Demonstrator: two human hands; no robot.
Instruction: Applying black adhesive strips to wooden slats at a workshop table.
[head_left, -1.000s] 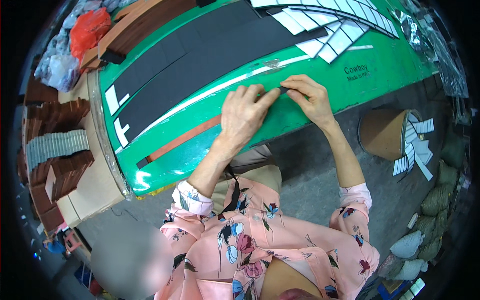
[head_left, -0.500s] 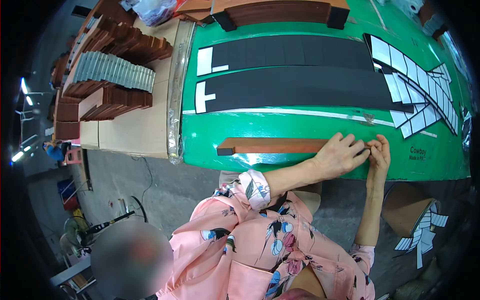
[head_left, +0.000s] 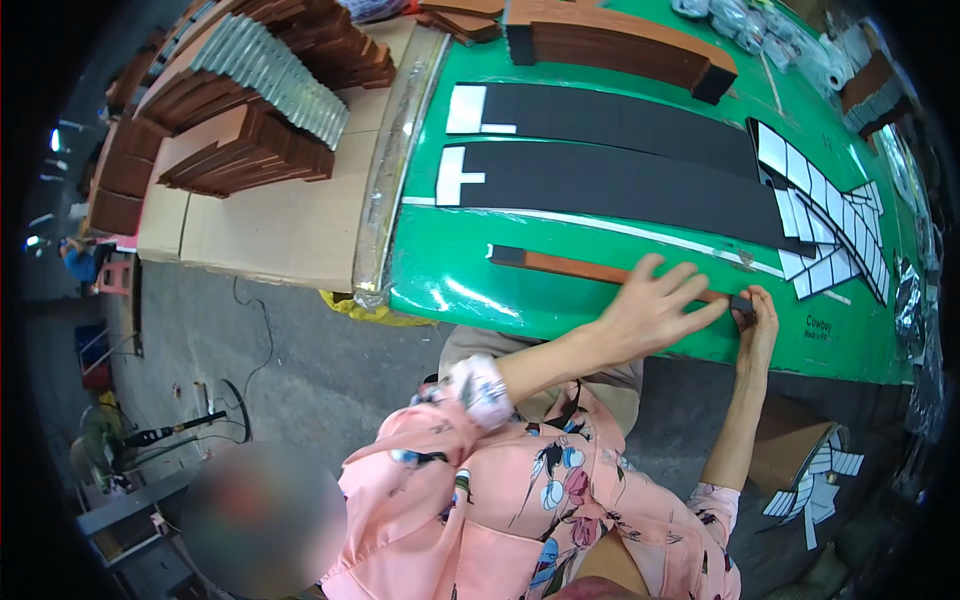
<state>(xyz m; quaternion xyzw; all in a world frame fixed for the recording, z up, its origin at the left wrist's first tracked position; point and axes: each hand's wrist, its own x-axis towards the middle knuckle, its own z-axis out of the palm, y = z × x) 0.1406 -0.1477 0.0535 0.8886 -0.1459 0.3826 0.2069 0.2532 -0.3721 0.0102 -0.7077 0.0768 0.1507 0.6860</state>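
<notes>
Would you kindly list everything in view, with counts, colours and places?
Wooden strip: one, reddish brown with black ends, near table edge
Table: one, green, centre
Sheets: two, black with white patches, on table
Cut pieces: several, white with black lines, table's right
Curved wood: at least one, brown, table's back
Wooden stacks: several, brown, upper left
Slats: many, silvery grey, among stacks
Bin: one, brown, floor right
Stool: one, pink, far left
Left hand: one, bare, over strip
Right hand: one, bare, at strip's right end
</notes>
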